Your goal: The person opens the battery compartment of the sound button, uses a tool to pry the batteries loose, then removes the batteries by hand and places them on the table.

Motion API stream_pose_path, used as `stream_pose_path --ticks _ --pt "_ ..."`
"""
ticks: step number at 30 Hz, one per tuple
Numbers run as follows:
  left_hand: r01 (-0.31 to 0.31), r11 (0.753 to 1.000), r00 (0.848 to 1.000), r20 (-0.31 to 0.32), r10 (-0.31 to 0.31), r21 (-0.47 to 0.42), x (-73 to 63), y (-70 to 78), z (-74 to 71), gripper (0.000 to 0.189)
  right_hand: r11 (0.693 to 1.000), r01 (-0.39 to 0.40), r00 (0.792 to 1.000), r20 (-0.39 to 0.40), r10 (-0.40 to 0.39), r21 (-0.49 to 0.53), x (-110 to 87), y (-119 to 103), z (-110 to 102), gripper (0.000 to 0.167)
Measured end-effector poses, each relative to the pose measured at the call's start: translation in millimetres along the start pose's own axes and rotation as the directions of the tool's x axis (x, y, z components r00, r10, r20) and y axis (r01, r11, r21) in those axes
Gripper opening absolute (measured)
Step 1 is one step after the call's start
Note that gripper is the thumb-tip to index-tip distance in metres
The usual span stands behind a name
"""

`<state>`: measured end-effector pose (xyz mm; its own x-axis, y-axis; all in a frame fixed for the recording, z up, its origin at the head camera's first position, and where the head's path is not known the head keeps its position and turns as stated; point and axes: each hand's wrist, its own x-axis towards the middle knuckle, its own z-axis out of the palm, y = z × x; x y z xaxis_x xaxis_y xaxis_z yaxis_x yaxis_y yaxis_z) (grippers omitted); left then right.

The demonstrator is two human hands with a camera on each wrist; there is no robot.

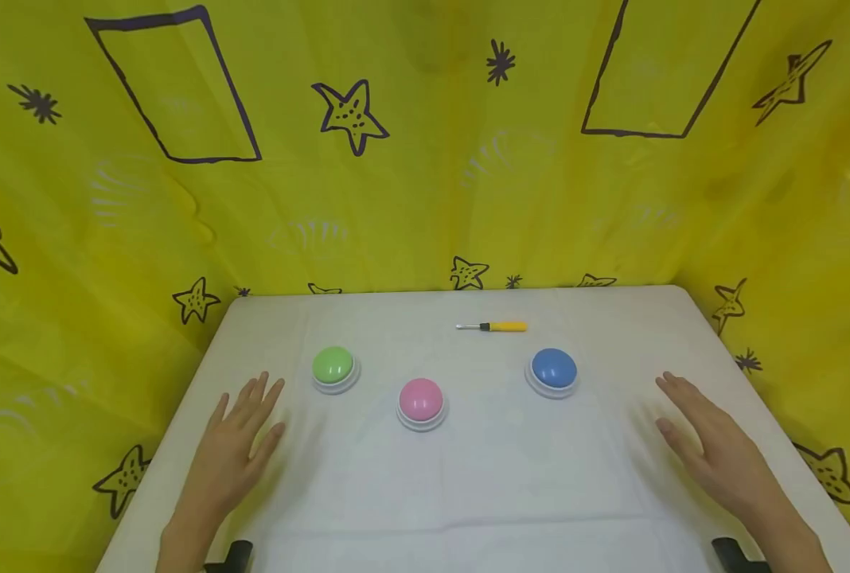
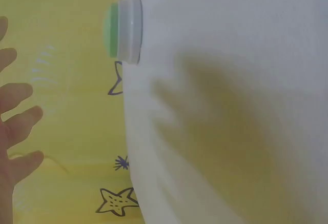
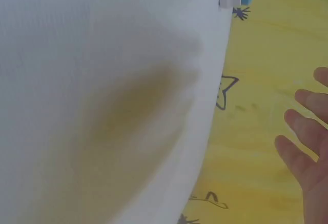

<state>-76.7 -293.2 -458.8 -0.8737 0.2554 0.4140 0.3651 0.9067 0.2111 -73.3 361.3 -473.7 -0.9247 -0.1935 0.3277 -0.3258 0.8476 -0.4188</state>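
Observation:
My left hand point(image 1: 230, 454) hovers over the left side of the table with its fingers spread and nothing in them. Nearest to it is a green dome push button point(image 1: 333, 365) on a white base, which also shows in the left wrist view. On the other side my right hand point(image 1: 719, 450) is held above the table, fingers extended, holding nothing. The blue push button point(image 1: 555, 368) lies to its left. Between these two, a little closer to me, sits a pink push button point(image 1: 421, 400). Behind them lies a small screwdriver point(image 1: 507, 326) with a yellow handle, its tip pointing left.
A white cloth covers the table point(image 1: 540, 485), with a crease across its front part. Yellow curtains point(image 1: 418, 183) printed with dark stars and outlined shapes hang behind the table and along both sides. Dark straps show at both wrists.

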Motion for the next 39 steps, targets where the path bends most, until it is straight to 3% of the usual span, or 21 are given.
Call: stream_pose_path --ticks 8,13,19,27,34,39 --pt "-0.049 0.997 0.987 -0.155 0.040 -0.055 0.4 11.9 8.4 0.063 0.992 -0.009 0.991 -0.129 0.025 0.128 -6.7 -14 17 0.064" --pt "-0.063 0.994 0.982 -0.181 0.045 -0.093 -0.4 16.7 14.4 0.060 0.983 -0.018 0.985 -0.164 0.049 0.184 -7.1 -21 27 0.065" --pt "-0.039 0.988 0.983 -0.181 0.013 -0.146 -3.5 21.8 20.3 0.065 0.983 0.030 0.979 -0.203 0.008 0.182 -1.4 -30 36 0.066" --pt "-0.006 0.987 0.990 -0.141 -0.016 -0.158 -4.5 28.3 28.6 0.070 0.976 0.020 0.985 -0.173 0.018 0.215 7.1 -43 43 0.063" --pt "-0.068 0.984 0.982 -0.184 0.037 -0.166 1.3 30.2 35.3 0.063 0.967 0.037 0.991 -0.137 -0.003 0.250 12.0 -48 51 0.061" --pt "-0.084 0.981 0.984 -0.169 0.054 -0.175 6.3 33.4 40.9 0.060 0.961 0.040 0.996 -0.087 -0.017 0.272 16.1 -51 55 0.063"
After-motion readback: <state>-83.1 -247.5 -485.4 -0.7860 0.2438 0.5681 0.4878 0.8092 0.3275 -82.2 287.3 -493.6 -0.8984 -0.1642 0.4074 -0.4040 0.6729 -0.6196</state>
